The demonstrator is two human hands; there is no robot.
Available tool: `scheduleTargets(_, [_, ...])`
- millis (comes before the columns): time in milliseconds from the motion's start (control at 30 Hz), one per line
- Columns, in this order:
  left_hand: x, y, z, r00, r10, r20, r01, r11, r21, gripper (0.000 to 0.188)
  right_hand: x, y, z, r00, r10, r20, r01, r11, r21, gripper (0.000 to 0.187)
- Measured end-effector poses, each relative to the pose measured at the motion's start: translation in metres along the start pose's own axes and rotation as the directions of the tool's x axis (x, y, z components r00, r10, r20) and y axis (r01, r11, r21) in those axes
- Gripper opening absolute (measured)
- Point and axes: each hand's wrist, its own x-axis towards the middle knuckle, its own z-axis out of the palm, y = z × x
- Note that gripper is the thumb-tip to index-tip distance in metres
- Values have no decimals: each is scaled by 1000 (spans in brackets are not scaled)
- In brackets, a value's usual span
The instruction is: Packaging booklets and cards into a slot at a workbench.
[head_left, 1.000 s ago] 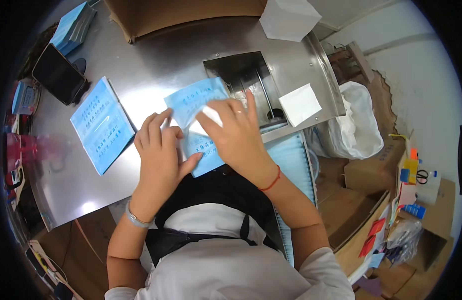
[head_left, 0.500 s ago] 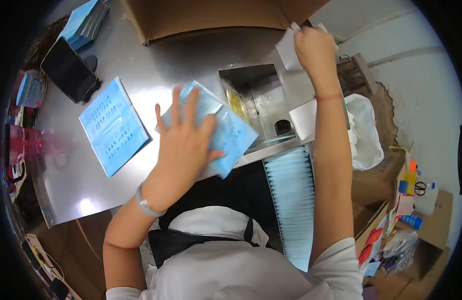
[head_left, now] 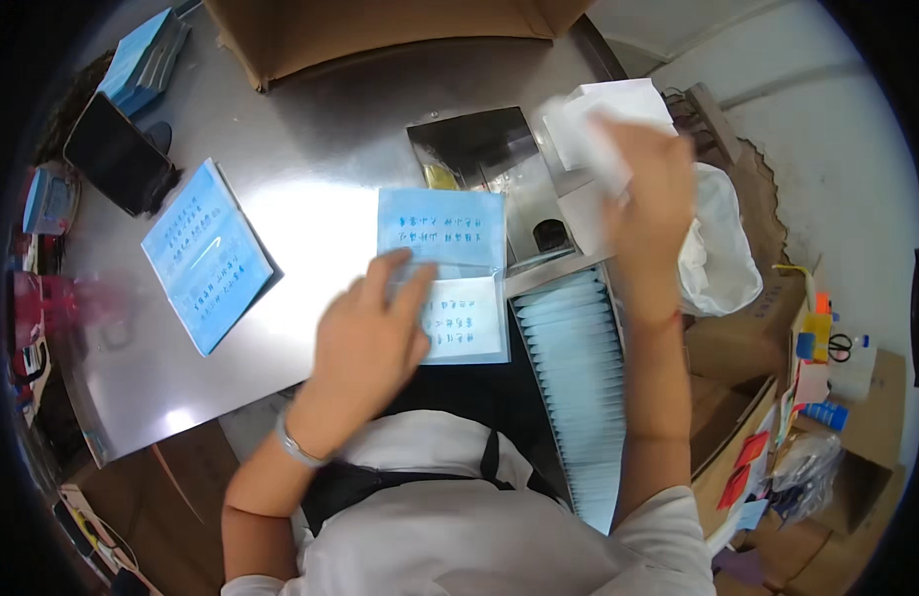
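A flat blue printed packet [head_left: 442, 223] lies at the table's front edge, its lower half paler, as if a white slip shows there. My left hand [head_left: 370, 333] rests on its left side with the fingers apart, gripping nothing. At the right, my right hand [head_left: 653, 199] is blurred by motion and pinches a white paper sheet [head_left: 594, 144], which is smeared too. Behind that sheet sits a pile of white paper [head_left: 633, 99]. Another blue packet [head_left: 209, 260] lies farther left on the table, partly raised along its right edge.
A metal-lined recess [head_left: 509, 184] is set into the table. Below it, a long tray holds a row of pale blue packets [head_left: 569, 368]. A cardboard box [head_left: 400, 45] stands at the back, a phone [head_left: 117, 154] at the left, and a white-lined bin [head_left: 723, 248] at the right.
The blue packet under my left hand has turned square to the table edge. My right hand has come back toward me from the paper pile, bringing a white sheet.
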Motion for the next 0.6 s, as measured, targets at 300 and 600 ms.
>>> scheduleTargets(300, [20, 11, 4, 998, 45, -44, -56, 954, -296, 59, -44, -79, 41, 844, -110, 525, 18, 984, 177, 21])
scheduleTargets(600, [-29, -53, -19, 879, -287, -381, 222, 953, -206, 37, -34, -51, 19, 863, 394, 316, -375, 919, -121, 19])
